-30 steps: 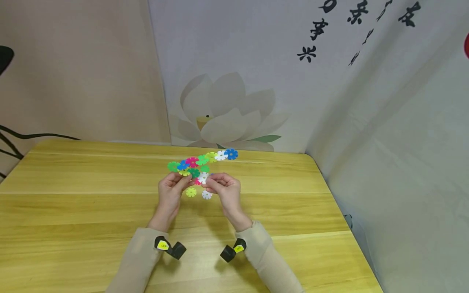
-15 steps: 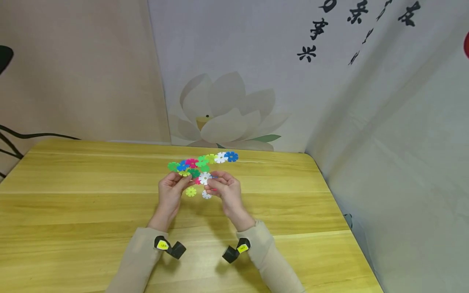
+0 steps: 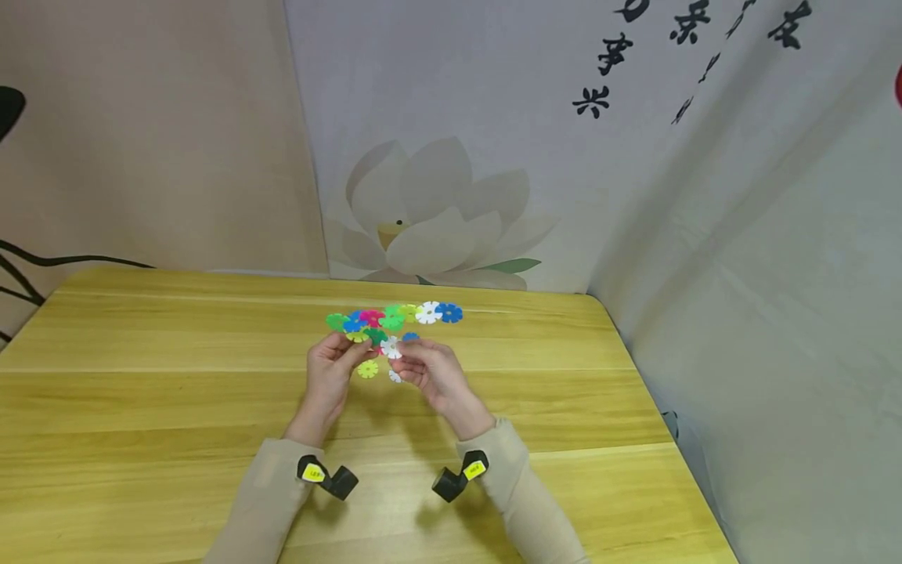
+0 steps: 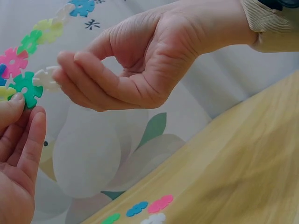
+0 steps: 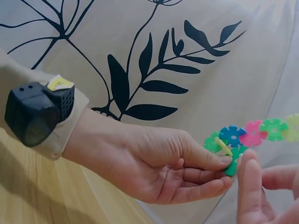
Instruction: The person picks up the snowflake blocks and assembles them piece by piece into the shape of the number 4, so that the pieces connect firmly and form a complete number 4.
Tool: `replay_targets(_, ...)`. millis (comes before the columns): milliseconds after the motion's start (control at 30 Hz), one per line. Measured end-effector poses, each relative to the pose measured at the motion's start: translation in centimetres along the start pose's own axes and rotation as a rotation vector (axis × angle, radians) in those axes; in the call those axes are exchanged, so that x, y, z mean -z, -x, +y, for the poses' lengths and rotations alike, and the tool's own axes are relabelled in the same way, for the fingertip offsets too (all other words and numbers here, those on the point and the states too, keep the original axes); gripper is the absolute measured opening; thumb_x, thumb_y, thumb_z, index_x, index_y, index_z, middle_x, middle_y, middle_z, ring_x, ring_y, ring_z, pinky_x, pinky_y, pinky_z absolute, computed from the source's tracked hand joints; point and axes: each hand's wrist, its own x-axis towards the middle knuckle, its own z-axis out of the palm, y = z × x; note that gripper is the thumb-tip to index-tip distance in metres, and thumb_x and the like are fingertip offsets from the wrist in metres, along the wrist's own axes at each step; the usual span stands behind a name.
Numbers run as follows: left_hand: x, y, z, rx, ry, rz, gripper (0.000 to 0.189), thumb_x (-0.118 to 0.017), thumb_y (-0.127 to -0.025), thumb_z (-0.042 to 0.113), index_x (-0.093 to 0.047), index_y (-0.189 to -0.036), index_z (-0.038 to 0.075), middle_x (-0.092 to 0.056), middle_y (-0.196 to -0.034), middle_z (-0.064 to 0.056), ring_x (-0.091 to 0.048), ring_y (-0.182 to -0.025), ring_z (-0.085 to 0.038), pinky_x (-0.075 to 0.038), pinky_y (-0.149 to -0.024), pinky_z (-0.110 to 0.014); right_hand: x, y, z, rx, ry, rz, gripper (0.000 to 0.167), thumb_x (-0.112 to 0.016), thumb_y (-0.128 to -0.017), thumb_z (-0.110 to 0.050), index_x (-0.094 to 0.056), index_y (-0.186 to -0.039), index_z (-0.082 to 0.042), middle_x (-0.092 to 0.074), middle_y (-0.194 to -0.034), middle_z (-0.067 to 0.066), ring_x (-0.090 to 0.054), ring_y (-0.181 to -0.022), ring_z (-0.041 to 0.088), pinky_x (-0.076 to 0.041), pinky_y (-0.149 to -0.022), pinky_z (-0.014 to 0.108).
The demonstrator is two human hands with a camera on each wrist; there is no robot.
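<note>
In the head view my left hand (image 3: pixel 330 384) pinches a dark green notched disc (image 3: pixel 377 337), part of a chain of interlocking snowflake discs. The chain runs up and right through a pink disc (image 5: pixel 253 133) to a blue disc (image 3: pixel 449 312) at its end. A yellow disc (image 4: pixel 6 92) stands crosswise by my left thumb. My right hand (image 3: pixel 444 380) pinches a white disc (image 3: pixel 391 347) with thumb and curled fingers. In the left wrist view that white disc (image 4: pixel 46 78) meets the green one's edge; whether they are locked together I cannot tell.
Loose discs lie on the wooden table (image 3: pixel 176 439) beyond and below the hands: a yellow one (image 3: pixel 368 369), a white one (image 3: pixel 395 376), a pink one (image 4: pixel 160 204) and a blue one (image 4: pixel 137 208) among them. A printed curtain (image 3: pixel 458 94) stands behind the table.
My right hand has turned and its wrist has shifted slightly right. The chain's right end has dipped. My left hand has barely moved, its pinch unchanged.
</note>
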Motion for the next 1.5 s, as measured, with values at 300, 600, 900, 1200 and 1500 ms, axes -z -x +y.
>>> replay_targets(300, 0.1, 0.2, 0.1, -0.013, -0.068, -0.037, 0.037, -0.054, -0.084, -0.017, -0.070, -0.080, 0.016, -0.069, -0.075, 0.001, -0.066, -0.065, -0.010, -0.058, -0.066, -0.023, -0.4, 0.3, -0.2, -0.004, 0.054, -0.024, 0.012, -0.050, -0.091, 0.002, -0.055, -0.082, -0.005, -0.060, -0.057, -0.001, -0.054, -0.047, 0.003, -0.045, -0.044, 0.009)
replay_targets(600, -0.4, 0.2, 0.2, -0.046, -0.070, 0.004, 0.035, -0.054, -0.084, -0.017, -0.069, -0.077, 0.014, -0.069, -0.073, 0.001, -0.066, -0.063, -0.010, -0.058, -0.065, -0.023, -0.6, 0.0, -0.3, 0.019, 0.038, -0.019, 0.011, -0.051, -0.092, 0.001, -0.054, -0.082, -0.004, -0.060, -0.057, -0.001, -0.053, -0.046, 0.004, -0.044, -0.042, 0.010)
replay_targets(900, -0.7, 0.2, 0.5, 0.025, 0.164, 0.113, 0.031, -0.051, -0.085, -0.019, -0.069, -0.078, 0.006, -0.068, -0.074, -0.005, -0.068, -0.067, -0.014, -0.058, -0.067, -0.024, 0.9, -1.5, -1.0, 0.057, 0.106, -0.051, 0.023, -0.045, -0.099, -0.015, -0.061, -0.092, 0.001, -0.062, -0.061, -0.001, -0.054, -0.049, 0.005, -0.045, -0.044, 0.011)
replay_targets(1200, -0.6, 0.0, 0.9, 0.027, 0.244, 0.125, 0.027, -0.055, -0.085, -0.017, -0.070, -0.084, 0.005, -0.071, -0.080, -0.008, -0.070, -0.072, -0.017, -0.058, -0.070, -0.026, 3.9, -4.1, 1.1, 0.117, 0.535, 0.067, 0.025, -0.060, -0.090, -0.006, -0.060, -0.108, 0.012, -0.064, -0.082, 0.005, -0.063, -0.072, 0.017, -0.057, -0.065, 0.024)
replay_targets(1500, -0.8, 0.0, 1.1, 0.029, 0.281, 0.130, 0.027, -0.055, -0.084, -0.018, -0.070, -0.084, 0.005, -0.071, -0.080, -0.009, -0.070, -0.072, -0.018, -0.058, -0.072, -0.027, 6.3, -6.2, 2.9, 0.148, 0.865, 0.155, 0.023, -0.070, -0.081, 0.001, -0.067, -0.104, 0.004, -0.066, -0.095, 0.012, -0.058, -0.079, 0.014, -0.050, -0.061, 0.018)
